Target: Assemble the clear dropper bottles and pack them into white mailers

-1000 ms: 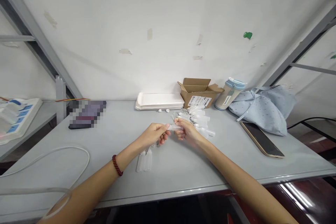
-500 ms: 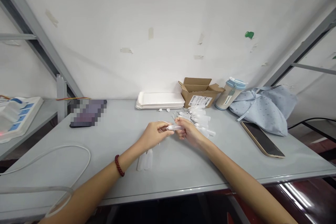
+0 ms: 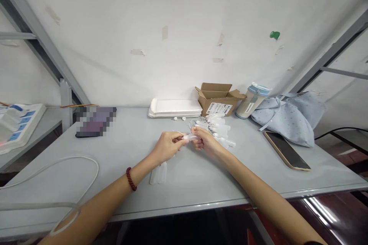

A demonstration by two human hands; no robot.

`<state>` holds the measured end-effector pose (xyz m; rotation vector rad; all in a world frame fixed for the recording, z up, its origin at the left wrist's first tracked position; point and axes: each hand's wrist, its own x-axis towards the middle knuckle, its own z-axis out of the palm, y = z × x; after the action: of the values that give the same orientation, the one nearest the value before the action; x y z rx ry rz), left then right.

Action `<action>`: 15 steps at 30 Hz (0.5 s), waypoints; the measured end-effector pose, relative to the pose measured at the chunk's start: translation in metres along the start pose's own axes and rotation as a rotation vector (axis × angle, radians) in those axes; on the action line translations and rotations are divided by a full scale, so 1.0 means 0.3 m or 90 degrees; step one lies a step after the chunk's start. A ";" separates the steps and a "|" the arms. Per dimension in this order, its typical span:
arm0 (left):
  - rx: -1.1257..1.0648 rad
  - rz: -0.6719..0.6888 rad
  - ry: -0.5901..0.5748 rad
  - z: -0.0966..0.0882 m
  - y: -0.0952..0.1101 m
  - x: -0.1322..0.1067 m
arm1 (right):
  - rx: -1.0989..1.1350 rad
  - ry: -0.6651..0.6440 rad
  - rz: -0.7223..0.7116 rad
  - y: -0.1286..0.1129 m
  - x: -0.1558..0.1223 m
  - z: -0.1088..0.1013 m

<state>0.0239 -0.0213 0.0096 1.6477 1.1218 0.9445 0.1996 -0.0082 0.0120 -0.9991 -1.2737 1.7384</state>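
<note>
Both my hands meet above the middle of the grey table (image 3: pixel 201 183). My right hand (image 3: pixel 203 142) is wrapped round a small clear plastic bottle (image 3: pixel 192 137) held sideways. My left hand (image 3: pixel 168 145) pinches the bottle's left end, where a small cap sits. A red bead bracelet is on my left wrist. Just behind my right hand lies a heap of similar clear bottles (image 3: pixel 216 129). Two finished-looking bottles (image 3: pixel 158 173) lie flat on the table under my left forearm.
At the back stand a white foam tray (image 3: pixel 174 108), an open cardboard box (image 3: pixel 217 98) and a lidded cup (image 3: pixel 252 100). A blue cloth bag (image 3: pixel 287 116) and a phone (image 3: pixel 285 150) lie to the right. A clear hose (image 3: pixel 54 168) loops at the left.
The hands stay together on the bottle; my left fingers have shifted slightly on its end. The view has tilted a little.
</note>
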 end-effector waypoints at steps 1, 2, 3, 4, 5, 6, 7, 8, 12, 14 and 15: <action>-0.018 -0.016 -0.001 -0.004 0.003 0.002 | -0.013 0.005 -0.015 -0.001 0.000 0.001; -0.035 -0.032 -0.005 -0.009 0.006 0.005 | -0.040 0.014 -0.039 -0.002 0.000 0.002; -0.049 -0.045 -0.011 -0.015 0.009 0.008 | -0.079 0.026 -0.069 -0.002 0.000 0.002; -0.064 -0.057 -0.018 -0.021 0.011 0.011 | -0.125 0.039 -0.103 -0.002 0.001 0.002; -0.084 -0.068 -0.023 -0.026 0.013 0.014 | -0.168 0.050 -0.135 -0.001 0.002 0.002; -0.110 -0.084 -0.029 -0.030 0.014 0.017 | -0.201 0.059 -0.163 0.001 0.003 0.001; -0.140 -0.106 -0.033 -0.033 0.013 0.020 | -0.219 0.066 -0.183 0.003 0.005 -0.001; -0.170 -0.134 -0.035 -0.034 0.012 0.021 | -0.224 0.070 -0.196 0.006 0.007 -0.003; -0.232 -0.223 -0.069 -0.034 0.007 0.023 | -0.231 0.083 -0.220 0.016 0.015 -0.015; -0.241 -0.221 -0.081 -0.033 0.006 0.021 | -0.245 0.075 -0.223 0.017 0.016 -0.019; -0.244 -0.215 -0.083 -0.032 0.006 0.020 | -0.251 0.068 -0.223 0.017 0.016 -0.020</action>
<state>0.0173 -0.0135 0.0148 1.1495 1.0161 0.7639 0.2024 -0.0028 0.0052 -0.9962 -1.6461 1.1793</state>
